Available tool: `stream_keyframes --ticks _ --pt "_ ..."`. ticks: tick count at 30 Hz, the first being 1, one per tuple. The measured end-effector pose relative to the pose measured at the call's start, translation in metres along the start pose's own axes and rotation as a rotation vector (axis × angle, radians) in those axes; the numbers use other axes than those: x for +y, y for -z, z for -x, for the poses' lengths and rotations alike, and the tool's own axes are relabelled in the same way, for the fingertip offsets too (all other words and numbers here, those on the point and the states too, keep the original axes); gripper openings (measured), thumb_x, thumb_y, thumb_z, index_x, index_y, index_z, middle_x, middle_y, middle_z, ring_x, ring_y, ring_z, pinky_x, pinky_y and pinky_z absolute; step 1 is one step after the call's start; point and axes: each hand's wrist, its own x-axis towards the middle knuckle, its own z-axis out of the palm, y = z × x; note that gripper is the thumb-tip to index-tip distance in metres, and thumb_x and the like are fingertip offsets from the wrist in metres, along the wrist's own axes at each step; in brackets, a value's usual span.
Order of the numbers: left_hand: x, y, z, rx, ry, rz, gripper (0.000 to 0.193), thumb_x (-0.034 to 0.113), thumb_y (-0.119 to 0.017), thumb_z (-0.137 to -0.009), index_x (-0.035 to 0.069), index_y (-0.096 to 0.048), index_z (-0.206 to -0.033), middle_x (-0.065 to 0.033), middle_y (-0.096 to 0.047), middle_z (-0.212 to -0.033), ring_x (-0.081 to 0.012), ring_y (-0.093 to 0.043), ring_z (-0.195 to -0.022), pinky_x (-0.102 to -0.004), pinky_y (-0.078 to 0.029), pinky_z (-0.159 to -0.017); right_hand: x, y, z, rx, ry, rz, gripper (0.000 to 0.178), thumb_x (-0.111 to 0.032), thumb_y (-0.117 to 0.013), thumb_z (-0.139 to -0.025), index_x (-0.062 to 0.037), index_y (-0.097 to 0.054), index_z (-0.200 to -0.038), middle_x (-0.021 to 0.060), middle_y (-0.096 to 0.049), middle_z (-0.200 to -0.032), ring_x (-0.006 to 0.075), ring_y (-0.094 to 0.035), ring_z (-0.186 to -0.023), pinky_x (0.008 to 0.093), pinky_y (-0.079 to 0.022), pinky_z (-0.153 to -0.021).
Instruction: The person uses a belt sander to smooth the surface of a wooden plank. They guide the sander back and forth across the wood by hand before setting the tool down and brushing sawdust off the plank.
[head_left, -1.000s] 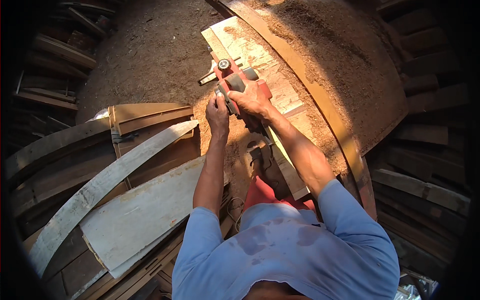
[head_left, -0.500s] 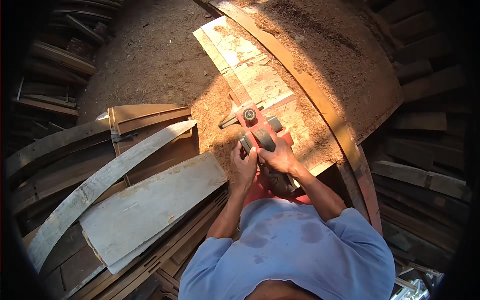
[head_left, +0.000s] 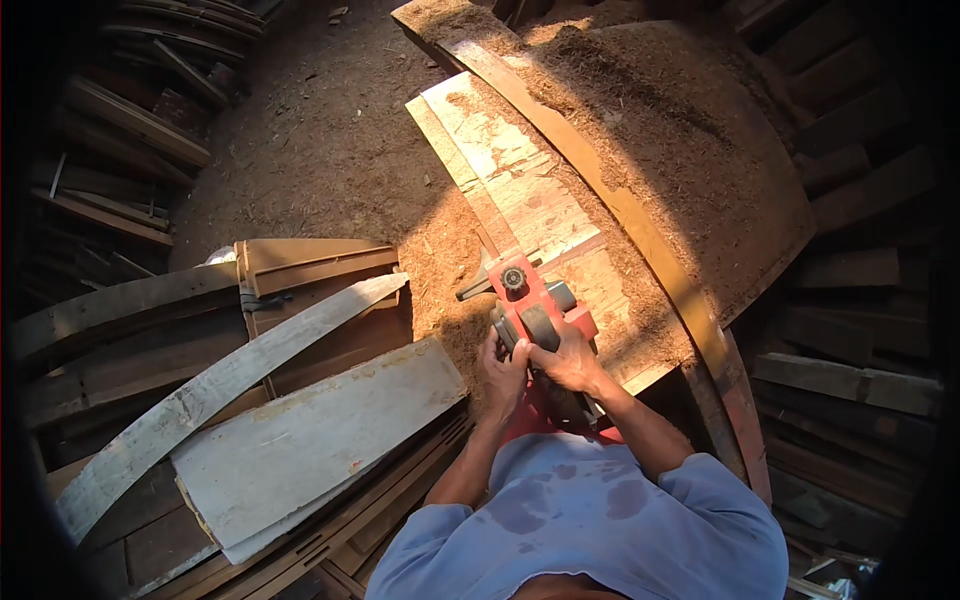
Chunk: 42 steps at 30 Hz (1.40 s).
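A red and black electric hand planer (head_left: 540, 322) with a round dark knob is held close in front of my body, over the near end of a pale wooden board (head_left: 540, 195). My left hand (head_left: 503, 372) has its fingers closed round the planer's left side. From the right, my right hand (head_left: 570, 358) wraps over the tool, and the two thumbs nearly meet. The planer's underside is hidden, so whether it touches the board I cannot tell. Along the board's right side runs a long curved wooden piece (head_left: 610, 190).
Sawdust and shavings cover the wide panel (head_left: 740, 170) at the right. To my left, a flat grey board (head_left: 320, 440) and a curved pale strip (head_left: 230, 390) lie on stacked timber. More planks (head_left: 835, 370) are piled along the right edge.
The whole scene sits lower in the view, as my head has tilted slightly. Both hands keep their hold on the planer, with little visible movement against the board.
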Motion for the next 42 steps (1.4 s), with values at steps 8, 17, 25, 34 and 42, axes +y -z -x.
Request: stream_keyframes --ticks 8,17,25,34,42 --pt "0.029 0.027 -0.175 0.149 -0.176 -0.189 0.035 0.015 -0.068 -0.099 0.000 -0.065 -0.130 -0.0062 -0.072 -0.104 -0.0111 -0.066 -0.089 -0.0298 -0.054 -0.079 -0.047 -0.022 -0.170 -0.031 0.005 -0.015 0.050 -0.032 -0.073 -0.083 0.0092 -0.063 -0.110 0.0221 -0.071 -0.086 0.0302 -0.071 -0.082 0.0417 -0.056 -0.075" --pt "0.079 0.053 -0.318 0.015 -0.169 0.133 0.038 0.031 -0.072 -0.099 -0.001 -0.071 -0.120 -0.0018 -0.070 -0.093 -0.0093 -0.060 -0.078 -0.0282 -0.050 -0.069 -0.100 -0.034 -0.311 -0.012 0.152 -0.003 0.032 -0.027 -0.071 -0.083 0.0001 -0.069 -0.099 0.0058 -0.065 -0.078 0.0164 -0.059 -0.071 0.0367 -0.052 -0.065" --pt "0.057 0.035 -0.215 0.042 -0.188 0.022 0.035 0.030 -0.073 -0.100 0.002 -0.072 -0.120 0.0039 -0.064 -0.083 -0.0064 -0.052 -0.071 -0.0273 -0.046 -0.063 -0.058 -0.022 -0.214 -0.044 0.078 -0.042 0.041 -0.026 -0.071 -0.084 0.0012 -0.068 -0.114 0.0108 -0.069 -0.087 0.0176 -0.066 -0.072 0.0357 -0.057 -0.067" --pt "-0.018 -0.001 0.007 0.049 -0.105 -0.077 0.041 0.031 -0.072 -0.099 0.003 -0.068 -0.128 -0.0062 -0.065 -0.099 -0.0151 -0.061 -0.086 -0.0322 -0.051 -0.075 0.014 0.003 0.007 -0.045 -0.071 -0.031 0.055 -0.033 -0.075 -0.082 0.0067 -0.063 -0.118 0.0246 -0.073 -0.096 0.0323 -0.074 -0.088 0.0424 -0.058 -0.079" --pt "-0.031 -0.029 0.189 -0.028 0.019 -0.202 0.070 0.036 -0.075 -0.097 -0.010 -0.053 -0.145 -0.0207 -0.058 -0.126 -0.0290 -0.062 -0.119 -0.0383 -0.052 -0.098 0.078 0.025 0.182 -0.021 -0.059 -0.058 0.061 -0.041 -0.076 -0.090 0.0050 -0.060 -0.127 0.0273 -0.071 -0.109 0.0371 -0.072 -0.105 0.0449 -0.056 -0.091"
